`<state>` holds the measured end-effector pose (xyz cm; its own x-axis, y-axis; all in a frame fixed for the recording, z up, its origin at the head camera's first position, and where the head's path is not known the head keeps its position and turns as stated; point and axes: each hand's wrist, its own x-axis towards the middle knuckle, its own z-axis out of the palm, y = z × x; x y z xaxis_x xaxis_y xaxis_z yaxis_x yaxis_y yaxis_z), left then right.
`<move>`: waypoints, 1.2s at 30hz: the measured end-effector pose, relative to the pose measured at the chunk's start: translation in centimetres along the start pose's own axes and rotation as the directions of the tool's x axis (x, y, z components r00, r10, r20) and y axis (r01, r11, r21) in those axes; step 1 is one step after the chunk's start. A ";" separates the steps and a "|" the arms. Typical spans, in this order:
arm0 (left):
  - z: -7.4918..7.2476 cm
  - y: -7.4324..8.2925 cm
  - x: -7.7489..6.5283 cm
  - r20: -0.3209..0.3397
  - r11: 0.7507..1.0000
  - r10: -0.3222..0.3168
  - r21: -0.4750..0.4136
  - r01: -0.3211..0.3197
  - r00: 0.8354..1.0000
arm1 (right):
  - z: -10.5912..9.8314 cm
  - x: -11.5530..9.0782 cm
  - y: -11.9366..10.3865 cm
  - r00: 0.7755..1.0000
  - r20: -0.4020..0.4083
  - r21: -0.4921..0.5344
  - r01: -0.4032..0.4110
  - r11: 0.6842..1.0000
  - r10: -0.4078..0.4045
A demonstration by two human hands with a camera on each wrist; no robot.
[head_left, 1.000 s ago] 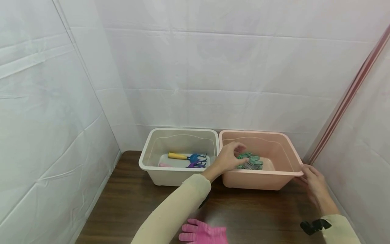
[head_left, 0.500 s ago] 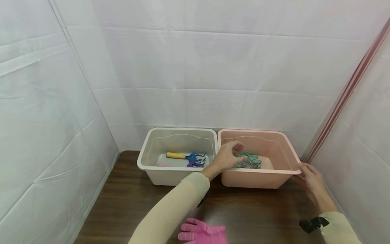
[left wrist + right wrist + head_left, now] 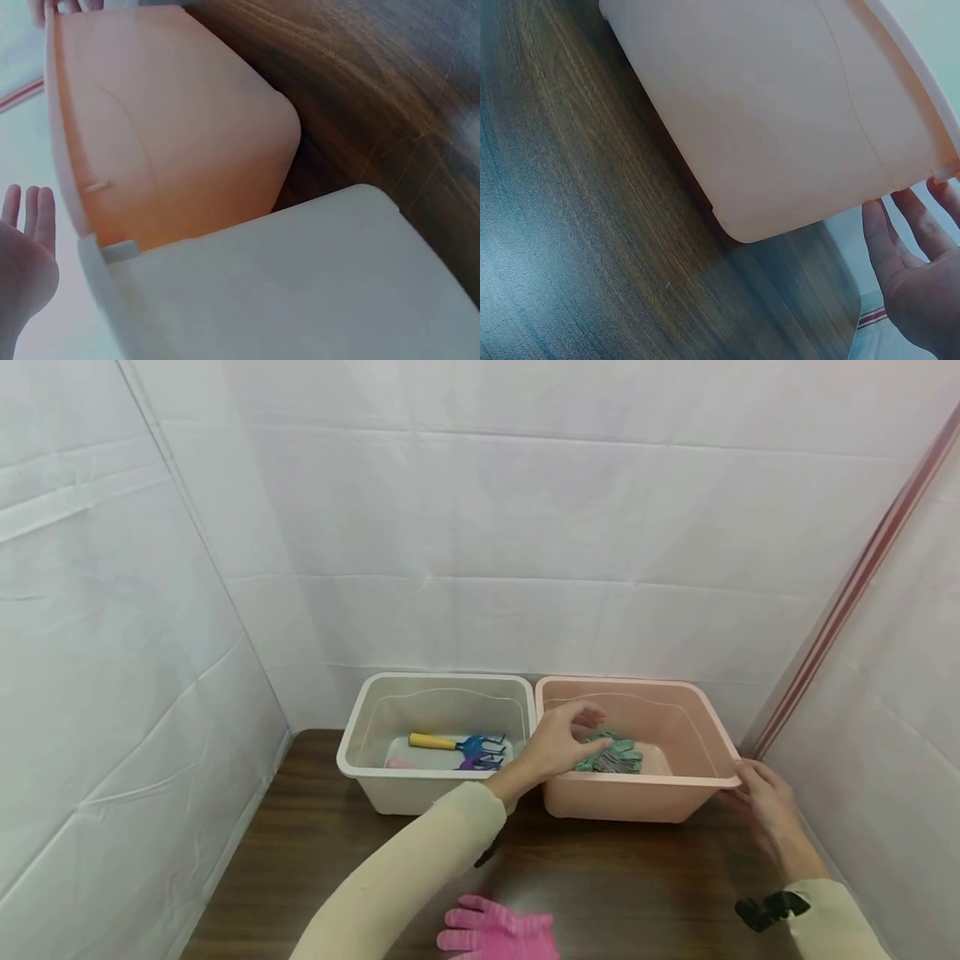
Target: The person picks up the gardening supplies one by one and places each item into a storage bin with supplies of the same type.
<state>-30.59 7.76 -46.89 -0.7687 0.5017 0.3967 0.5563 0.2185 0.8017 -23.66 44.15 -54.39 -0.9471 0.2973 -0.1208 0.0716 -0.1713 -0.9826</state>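
Note:
My left hand hovers over the near left part of the pink bin, fingers loosely curved and holding nothing. Green-and-grey gloves lie on the bin's floor just beside and under that hand, which partly hides them. At the bin's right front corner, my right hand holds the rim and side; in the right wrist view its fingers touch the edge of the wall. From the left wrist view, only the outer walls of the pink bin and the white bin show, not the gloves.
Left of the pink bin stands the white bin, with a yellow-handled blue hand fork and a purple fork inside. A pink glove lies on the brown wooden table near the front. White sheeting surrounds the table.
The head view has shifted slightly. Both hands keep nearly the same places at the pink bin, and the gloves and forks have not moved.

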 end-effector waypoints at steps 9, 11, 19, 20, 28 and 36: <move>-1.9 2.0 -0.6 0.083 0.999 0.047 -0.023 -0.045 0.995 | -0.2 0.0 0.3 1.000 0.003 -0.023 0.003 1.000 -0.003; -2.5 2.4 -0.8 0.119 0.999 0.042 -0.008 -0.041 0.992 | -0.2 0.0 0.3 1.000 -0.004 -0.017 -0.002 1.000 0.002; -5.3 3.9 -2.7 0.227 1.000 0.009 0.006 -0.011 0.974 | -0.1 0.2 0.3 1.000 0.003 0.028 -0.012 1.000 0.012; -5.5 4.0 -3.0 0.233 1.000 0.005 0.013 -0.008 0.972 | -0.1 0.2 0.3 1.000 0.006 0.037 -0.014 0.999 0.014; -5.9 4.1 -5.4 0.280 0.999 0.008 0.034 -0.018 0.960 | 0.0 0.0 0.0 1.000 0.001 0.031 -0.015 0.999 0.015; -5.8 3.5 -7.2 0.318 0.996 0.009 0.083 -0.038 0.948 | 0.1 -0.2 0.1 1.000 0.002 0.017 -0.014 1.000 0.014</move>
<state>-24.97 0.08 -44.35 -0.6232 0.7439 0.2414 0.6092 0.2682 0.7463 -23.55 43.97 -54.44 -0.9465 0.2931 -0.1347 0.0798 -0.1919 -0.9782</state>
